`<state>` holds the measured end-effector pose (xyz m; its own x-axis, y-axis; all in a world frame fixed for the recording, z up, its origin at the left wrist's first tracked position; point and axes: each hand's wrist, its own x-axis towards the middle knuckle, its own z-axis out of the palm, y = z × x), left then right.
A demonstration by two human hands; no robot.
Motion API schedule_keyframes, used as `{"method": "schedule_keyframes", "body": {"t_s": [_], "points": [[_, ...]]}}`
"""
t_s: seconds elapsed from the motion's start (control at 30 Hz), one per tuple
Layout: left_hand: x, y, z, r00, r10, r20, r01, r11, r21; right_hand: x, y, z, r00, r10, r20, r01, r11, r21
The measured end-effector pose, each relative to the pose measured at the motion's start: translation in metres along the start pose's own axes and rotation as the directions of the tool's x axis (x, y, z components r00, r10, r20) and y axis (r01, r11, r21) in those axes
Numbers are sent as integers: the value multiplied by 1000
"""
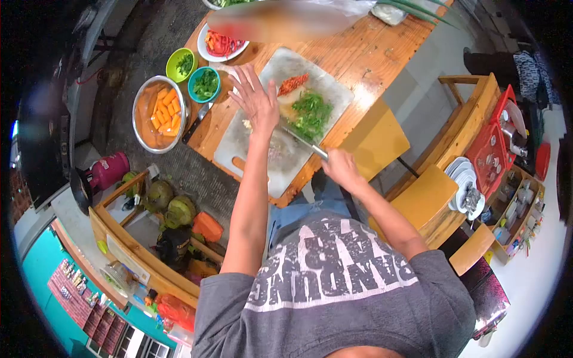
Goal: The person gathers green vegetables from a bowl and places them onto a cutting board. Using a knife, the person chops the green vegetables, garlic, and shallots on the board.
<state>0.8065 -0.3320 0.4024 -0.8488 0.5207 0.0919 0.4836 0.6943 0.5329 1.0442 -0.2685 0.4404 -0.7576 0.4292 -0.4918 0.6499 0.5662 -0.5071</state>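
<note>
My left hand (256,106) is over the left side of a white cutting board (285,170), palm down with its fingers spread. It holds nothing; small pale pieces (246,123) lie beside its wrist. Near the board's right edge, my right hand (342,169) is wrapped round the handle of a knife (305,141). The blade slants up and left across the board, its tip close to my left wrist. Chopped green leaves (312,114) lie in a pile just above the blade. Behind them is a smaller heap of chopped red chili (292,84).
Left of the board stand a steel bowl (138,113) of carrot pieces, a teal bowl (190,91) and a lime bowl (169,62) of greens. Another knife (197,122) lies there. A white plate (202,51) holds red slices. A yellow chair (376,140) is at the right.
</note>
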Motion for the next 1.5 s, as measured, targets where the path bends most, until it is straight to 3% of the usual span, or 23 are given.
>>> {"method": "schedule_keyframes", "body": {"t_s": [0.07,0.17,0.27,0.4,0.53,0.63,0.73,0.83,0.93,1.03,1.13,1.23,1.33,1.43,1.5], "points": [[5,-3,0,997,-74,-23,73,997,-33,1,-5,-12,999,-37,9,37,999,-13],[1,-1,0,998,-61,8,62,996,-63,4,10,7,999,-20,-29,20,999,28],[6,-3,-2,998,-65,-25,64,997,-36,9,-11,-36,998,-42,47,43,999,-25],[11,1,6,1000,-17,-16,16,998,-58,18,9,-26,999,22,42,-23,999,23],[7,-1,6,998,-63,-32,61,996,-62,20,6,-28,995,26,93,-22,999,-46],[7,3,0,999,31,34,-32,999,30,20,4,-31,998,-3,70,7,998,-55],[6,-8,7,994,-92,-65,87,993,-82,12,-5,-29,998,-38,40,39,999,-29],[5,8,-3,1000,18,20,-19,1000,23,15,6,-18,1000,-7,26,8,999,-33],[10,-9,11,995,-75,-71,70,996,-61,11,-6,-25,999,-10,37,9,1000,30],[10,5,4,999,36,30,-37,999,28,6,-3,-13,999,-7,33,4,997,74],[13,0,15,997,-34,-63,29,997,-71,-1,-5,-4,999,34,4,-34,988,152],[14,17,3,995,75,60,-78,996,48,3,-8,-12,999,40,2,-40,984,173],[12,5,13,1000,-21,-21,19,997,-81,-6,-8,2,998,69,13,-71,980,187],[8,0,3,999,46,28,-47,998,40,-7,-9,12,999,31,-8,-29,986,165],[2,2,0,1000,6,18,-6,999,-33,-11,-10,16,998,50,-47,-39,979,202]]}}
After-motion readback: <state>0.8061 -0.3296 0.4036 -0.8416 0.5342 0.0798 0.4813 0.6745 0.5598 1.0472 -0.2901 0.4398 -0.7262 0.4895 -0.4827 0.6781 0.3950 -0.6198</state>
